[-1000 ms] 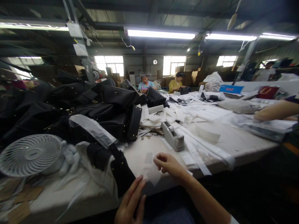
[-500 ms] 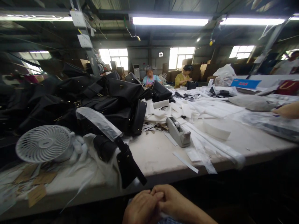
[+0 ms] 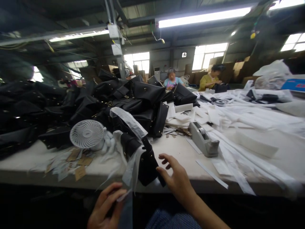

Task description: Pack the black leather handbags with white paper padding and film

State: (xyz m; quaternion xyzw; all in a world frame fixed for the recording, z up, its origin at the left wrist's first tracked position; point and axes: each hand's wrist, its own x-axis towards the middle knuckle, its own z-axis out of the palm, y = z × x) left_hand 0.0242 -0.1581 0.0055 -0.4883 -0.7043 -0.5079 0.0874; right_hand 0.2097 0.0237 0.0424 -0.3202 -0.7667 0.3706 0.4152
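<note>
A black handbag (image 3: pixel 145 168) with gold studs stands at the table's front edge, partly in thin white wrapping (image 3: pixel 133 165). Its handle is covered by a white sleeve (image 3: pixel 130 121). My right hand (image 3: pixel 176 178) is beside the bag's right side, fingers curved and apart; its thumb tip is at the bag's dark strap, and I cannot tell whether it touches. Lower left, in front of the table edge, my left hand (image 3: pixel 105 206) pinches a thin whitish piece (image 3: pixel 124 195) that looks like film or paper. A bluish translucent strip hangs just below it.
A white fan (image 3: pixel 87 134) stands left of the bag, near brown cardboard tags (image 3: pixel 80 172). Black bags (image 3: pixel 140 111) are heaped behind. A grey tape dispenser (image 3: pixel 203 140) and white strips (image 3: pixel 238 162) lie to the right. Two people sit across the table.
My hands were together at the bottom and have parted. The right one has reached up to the bag; the left has moved left and holds the whitish piece. The view has turned left.
</note>
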